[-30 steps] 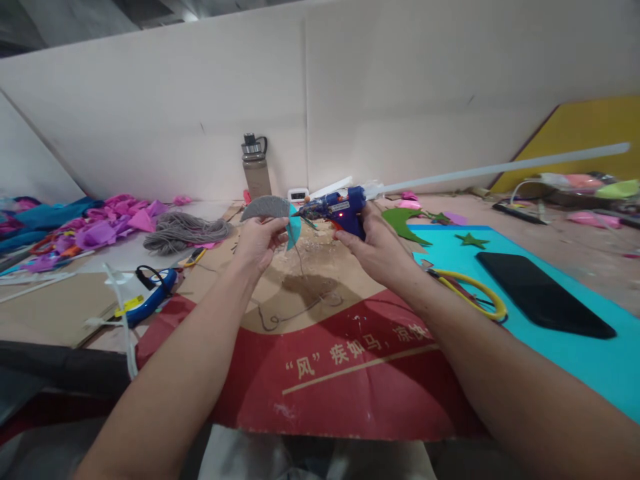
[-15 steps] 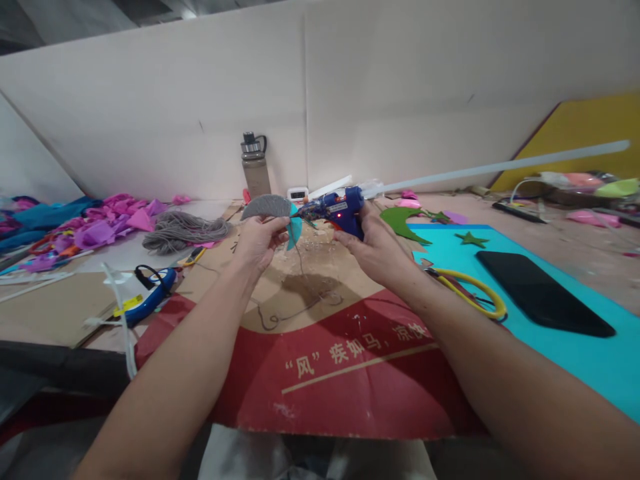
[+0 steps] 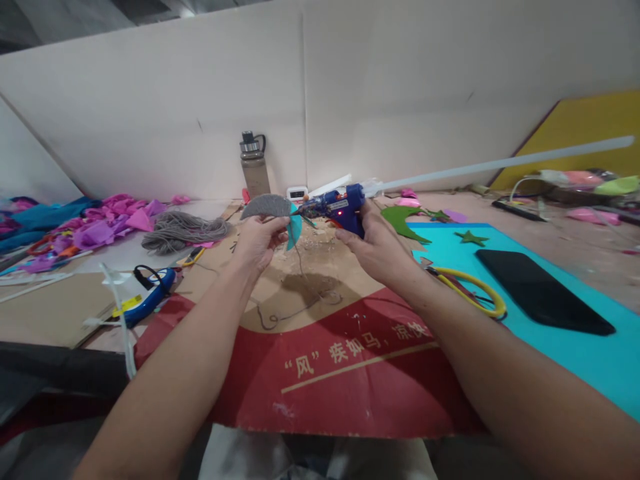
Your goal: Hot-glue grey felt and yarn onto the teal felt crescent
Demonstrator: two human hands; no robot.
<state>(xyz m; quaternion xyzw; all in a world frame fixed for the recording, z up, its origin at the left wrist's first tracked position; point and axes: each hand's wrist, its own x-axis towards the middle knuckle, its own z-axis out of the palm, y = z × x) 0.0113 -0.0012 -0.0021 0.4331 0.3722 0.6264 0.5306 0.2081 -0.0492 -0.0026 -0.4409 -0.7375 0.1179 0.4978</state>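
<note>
Pinched in my left hand is a turquoise crescent-shaped cutout, part of it covered with grey yarn. A loose strand of yarn hangs from it and curls on the cardboard below. My right hand is wrapped round a blue hot glue gun with a small red light lit. A long translucent glue stick juts from its back end. The nozzle points left, right at the cutout's edge; whether it touches, I cannot tell.
Red-and-tan cardboard covers the near table. At left lie a grey yarn bundle, felt scraps and a blue-white power strip. At right are yellow-handled scissors, a black phone and green felt shapes. A bottle stands behind.
Both hands stay almost where they were, the nozzle still at the cutout's edge. The glue gun and its stick have shifted very slightly.
</note>
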